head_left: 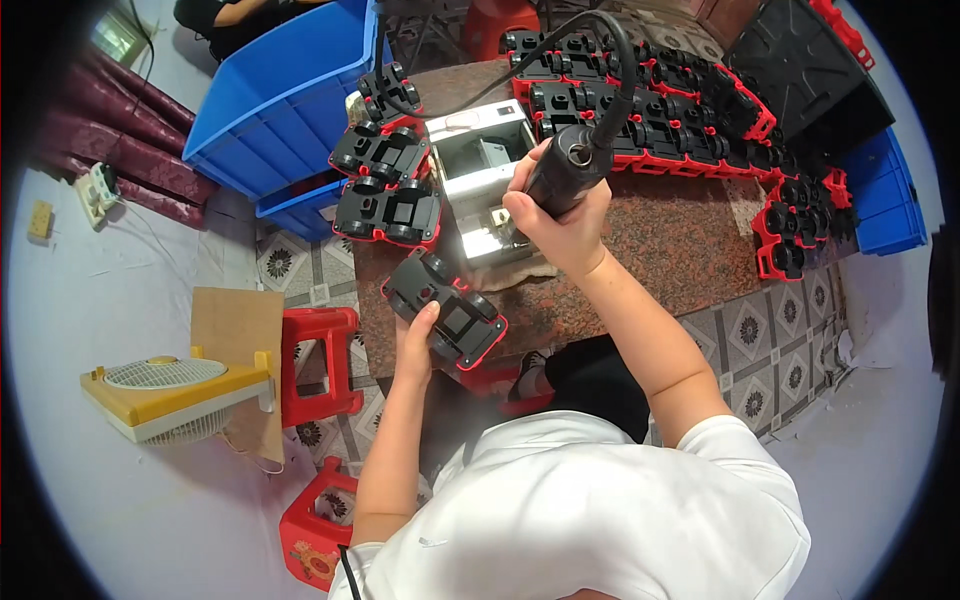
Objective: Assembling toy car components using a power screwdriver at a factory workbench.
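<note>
My left hand [413, 348] grips a black-and-red toy car [447, 308], its wheels and black underside turned up, at the near left edge of the speckled table [630, 240]. Closed round the black body of a corded electric screwdriver [560, 178] is my right hand [572, 228]. The tool's tip is hidden behind the hand and body. Just left of it, a white metal box [482, 185] with an open top stands on the table. It looks like a screw feeder, with a lit, shiny part at its near end.
Several upturned toy cars [385, 210] lie left of the box, and rows of others [660, 125] fill the table's far right. Blue crates [280, 110] stand at the left. Red stools [318, 365] and a yellow fan [165, 385] are lower left. A person's arm [240, 12] shows at the far left.
</note>
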A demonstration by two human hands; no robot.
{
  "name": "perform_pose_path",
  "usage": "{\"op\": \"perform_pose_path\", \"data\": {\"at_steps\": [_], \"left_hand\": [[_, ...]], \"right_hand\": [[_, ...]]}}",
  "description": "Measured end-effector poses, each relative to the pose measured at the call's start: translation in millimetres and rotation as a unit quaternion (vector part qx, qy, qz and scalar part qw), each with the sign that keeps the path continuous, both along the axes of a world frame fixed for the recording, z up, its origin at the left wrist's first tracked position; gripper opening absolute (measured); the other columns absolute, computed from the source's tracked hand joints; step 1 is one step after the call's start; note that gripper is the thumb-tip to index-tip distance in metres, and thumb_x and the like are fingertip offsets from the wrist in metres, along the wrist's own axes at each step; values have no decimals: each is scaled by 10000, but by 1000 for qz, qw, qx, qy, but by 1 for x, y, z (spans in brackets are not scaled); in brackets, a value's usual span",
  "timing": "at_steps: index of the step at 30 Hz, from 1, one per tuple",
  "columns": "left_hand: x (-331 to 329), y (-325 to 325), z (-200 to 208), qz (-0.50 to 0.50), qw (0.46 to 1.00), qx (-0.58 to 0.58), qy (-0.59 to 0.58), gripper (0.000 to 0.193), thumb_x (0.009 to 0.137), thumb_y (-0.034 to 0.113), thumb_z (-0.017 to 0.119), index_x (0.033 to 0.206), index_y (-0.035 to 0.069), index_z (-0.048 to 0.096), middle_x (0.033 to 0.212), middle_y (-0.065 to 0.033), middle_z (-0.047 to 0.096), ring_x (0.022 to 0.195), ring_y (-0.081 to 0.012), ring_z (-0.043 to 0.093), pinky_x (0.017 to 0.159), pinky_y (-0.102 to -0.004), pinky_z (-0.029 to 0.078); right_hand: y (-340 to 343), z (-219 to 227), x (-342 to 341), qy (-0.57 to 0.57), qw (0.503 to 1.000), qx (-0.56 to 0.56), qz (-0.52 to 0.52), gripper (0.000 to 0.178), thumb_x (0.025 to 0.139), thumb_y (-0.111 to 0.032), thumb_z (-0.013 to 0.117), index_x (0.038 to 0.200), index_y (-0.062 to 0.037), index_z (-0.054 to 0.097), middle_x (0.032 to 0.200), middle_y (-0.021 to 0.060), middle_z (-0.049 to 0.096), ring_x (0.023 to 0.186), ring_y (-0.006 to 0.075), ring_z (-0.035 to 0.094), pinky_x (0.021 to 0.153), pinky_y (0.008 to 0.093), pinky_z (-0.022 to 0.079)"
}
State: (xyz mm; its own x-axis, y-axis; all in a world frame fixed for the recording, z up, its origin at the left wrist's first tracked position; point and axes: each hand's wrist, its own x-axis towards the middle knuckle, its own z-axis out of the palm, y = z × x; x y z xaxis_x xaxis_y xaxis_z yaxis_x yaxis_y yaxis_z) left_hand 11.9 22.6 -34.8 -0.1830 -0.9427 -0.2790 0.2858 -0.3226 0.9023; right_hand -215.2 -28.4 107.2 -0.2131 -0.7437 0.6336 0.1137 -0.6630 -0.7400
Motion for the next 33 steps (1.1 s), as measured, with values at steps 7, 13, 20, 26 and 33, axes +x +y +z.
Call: {"op": "perform_pose_path", "data": {"at_steps": [7,13,20,26,33], "left_hand": [[2,-4,-2,2,1000,9,3,562,813,258,609,1291,50,399,1210,-73,470,1116,-188,458,958,-335,369],[-1,-5,2,5,1000,-13,-1,571,815,265,605,1295,42,392,1216,-76,464,1117,-187,455,955,-334,372],[-1,-3,4,4,1000,-16,2,558,815,268,604,1285,46,402,1206,-74,470,1112,-191,456,955,-333,372],[-2,-2,8,2,1000,-24,-6,553,813,268,605,1277,42,405,1188,-74,479,1102,-185,460,957,-332,367],[-1,-4,2,5,1000,-17,1,546,814,260,605,1276,46,408,1187,-73,479,1094,-182,473,943,-330,382]], "right_hand": [[-14,8,-1,82,995,39,-37,376,740,30,689,1042,-12,468,798,56,588,679,93,553,597,231,462],[-8,19,-1,33,999,-8,-6,378,738,17,694,1042,-9,471,788,67,582,657,99,561,598,239,475],[-7,2,-3,53,998,3,-38,362,734,22,685,1027,-18,477,797,64,582,677,94,551,604,232,460],[-6,2,-4,53,998,14,-36,349,741,10,678,1021,-16,472,788,67,580,667,102,557,602,238,469],[-8,8,-1,42,998,34,-22,341,749,21,668,1019,-10,463,770,66,580,656,101,558,596,245,475]]}}
